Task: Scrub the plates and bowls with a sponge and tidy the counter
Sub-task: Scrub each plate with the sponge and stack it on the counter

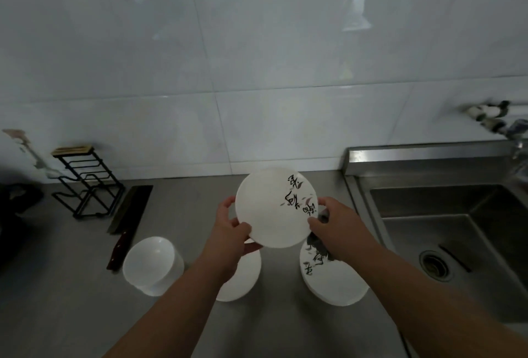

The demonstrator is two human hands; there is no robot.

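- Wall (257, 43): white tiles fill the upper half of the frame.
- Counter (57, 315): grey, across the lower half.
- Sink (457, 229): steel, at the right, with a drain (435, 265) in its floor and a tap (508, 126) at the right edge above it.
- Plate (271, 212): white with dark brush lettering, held tilted above the counter at centre frame, between the two hands.
- Plates (334, 286): a stack on the counter, lower right of centre, near the sink.
- Bowls (151, 263): a white stack, lower left of centre.
- Dish (243, 277): white, mostly hidden under the left forearm.
- Rack (85, 183): black wire, at the left by the wall.
- Knife (128, 215): a cleaver lying between rack and bowls.
- Left hand (231, 232): grips the plate's left rim, thumb on its face.
- Right hand (337, 229): pinches the right rim.
- Sponge (320, 243): dark, partly hidden beneath the right palm, above the plates.
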